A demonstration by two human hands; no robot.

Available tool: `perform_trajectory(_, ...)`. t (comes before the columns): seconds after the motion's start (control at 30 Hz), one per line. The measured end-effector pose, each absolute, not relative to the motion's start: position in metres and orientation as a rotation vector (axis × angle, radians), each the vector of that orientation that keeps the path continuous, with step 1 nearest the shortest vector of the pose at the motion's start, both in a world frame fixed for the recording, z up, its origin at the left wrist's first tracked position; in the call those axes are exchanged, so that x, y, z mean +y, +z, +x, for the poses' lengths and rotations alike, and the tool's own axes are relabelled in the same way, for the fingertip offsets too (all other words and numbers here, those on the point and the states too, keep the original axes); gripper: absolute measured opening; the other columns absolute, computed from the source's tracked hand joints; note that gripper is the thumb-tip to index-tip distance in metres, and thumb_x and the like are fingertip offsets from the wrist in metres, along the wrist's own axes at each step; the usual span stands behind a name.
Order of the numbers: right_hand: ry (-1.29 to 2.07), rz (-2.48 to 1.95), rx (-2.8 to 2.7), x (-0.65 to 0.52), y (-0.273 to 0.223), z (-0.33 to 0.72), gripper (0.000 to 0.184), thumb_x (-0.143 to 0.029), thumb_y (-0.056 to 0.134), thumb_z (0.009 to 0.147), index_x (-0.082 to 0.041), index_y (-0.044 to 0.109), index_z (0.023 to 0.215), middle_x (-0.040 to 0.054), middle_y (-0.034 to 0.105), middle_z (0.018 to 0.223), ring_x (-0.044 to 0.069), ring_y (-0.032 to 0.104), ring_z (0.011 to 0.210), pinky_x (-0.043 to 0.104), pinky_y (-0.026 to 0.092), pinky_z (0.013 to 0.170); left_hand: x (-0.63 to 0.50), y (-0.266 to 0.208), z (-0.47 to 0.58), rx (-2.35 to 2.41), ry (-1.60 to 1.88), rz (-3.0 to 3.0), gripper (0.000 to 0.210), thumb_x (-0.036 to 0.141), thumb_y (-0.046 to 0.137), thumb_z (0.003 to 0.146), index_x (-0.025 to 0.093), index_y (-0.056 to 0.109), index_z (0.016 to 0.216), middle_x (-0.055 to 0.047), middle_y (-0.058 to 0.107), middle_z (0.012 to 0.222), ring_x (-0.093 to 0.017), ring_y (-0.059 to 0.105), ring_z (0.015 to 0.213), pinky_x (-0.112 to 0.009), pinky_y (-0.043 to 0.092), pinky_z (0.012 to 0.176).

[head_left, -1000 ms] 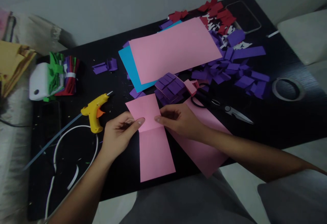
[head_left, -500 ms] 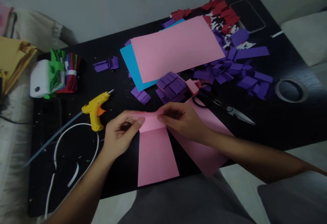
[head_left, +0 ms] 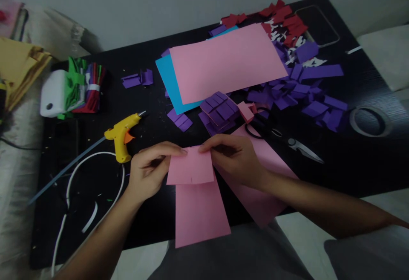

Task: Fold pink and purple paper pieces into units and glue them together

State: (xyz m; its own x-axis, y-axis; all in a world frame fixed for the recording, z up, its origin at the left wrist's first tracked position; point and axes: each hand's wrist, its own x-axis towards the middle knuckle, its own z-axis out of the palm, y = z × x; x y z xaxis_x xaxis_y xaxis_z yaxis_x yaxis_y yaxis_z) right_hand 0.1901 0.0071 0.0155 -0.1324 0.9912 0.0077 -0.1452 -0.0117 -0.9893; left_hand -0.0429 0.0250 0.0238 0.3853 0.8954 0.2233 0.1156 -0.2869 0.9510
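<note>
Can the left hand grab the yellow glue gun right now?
Probably yes: the left hand is close beside the yellow glue gun, and nothing seems to block the way. It's holding the folded pink paper, though, so it would likely need to let go first.

Right of a yellow pistol-shaped plastic glue gun (head_left: 121, 139), black-handled metal scissors (head_left: 291, 142); farther right of the glue gun, a pale ring-shaped tape roll (head_left: 386, 123). Behind the glue gun to the left, a white plastic block (head_left: 54, 88) beside a banded green bundle (head_left: 75, 84). Below the glue gun's grip, a looping white cord (head_left: 101, 152). Far right beyond the glue gun, small red paper scraps (head_left: 292, 22).
</note>
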Motion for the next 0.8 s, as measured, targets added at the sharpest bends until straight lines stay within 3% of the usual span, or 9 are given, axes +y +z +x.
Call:
perform_trajectory(0.37, 1.457, -1.007, -1.094, 0.0084, 0.0144, 0.1878, 0.012, -0.016, 0.076, 0.089, -0.026, 0.082, 0.090, -0.0017, 0.082, 0.087, 0.011, 0.076, 0.079, 0.021, 0.060, 0.072, 0.0254, 0.0210, -0.0459, 0.807, 1.019, 1.710, 0.028, 0.011, 0.063, 0.100, 0.026, 0.082, 0.114, -0.004, 0.080, 0.103, -0.014, 0.075, 0.093, -0.023, 0.058, 0.077)
perform_trajectory(0.63, 1.479, -1.020, -1.088, 0.0088, 0.0137, 0.1875, 0.010, -0.018, 0.077, 0.089, -0.025, 0.081, 0.094, -0.0008, 0.082, 0.091, 0.011, 0.077, 0.083, 0.022, 0.061, 0.075, 0.0219, 0.0213, -0.0517, 0.869, 0.939, 1.580, 0.026, 0.026, 0.059, 0.105, 0.026, 0.083, 0.114, -0.007, 0.080, 0.110, -0.020, 0.074, 0.101, -0.031, 0.058, 0.085)
perform_trajectory(0.8, 1.497, -1.038, -1.083, 0.0080, 0.0122, 0.1870, 0.010, -0.020, 0.078, 0.089, -0.024, 0.080, 0.098, 0.0013, 0.083, 0.096, 0.014, 0.078, 0.088, 0.027, 0.063, 0.079, 0.0222, 0.0263, -0.0436, 0.931, 0.989, 1.621, 0.016, 0.024, 0.069, 0.099, 0.025, 0.084, 0.104, -0.006, 0.082, 0.096, -0.018, 0.076, 0.086, -0.028, 0.060, 0.072)
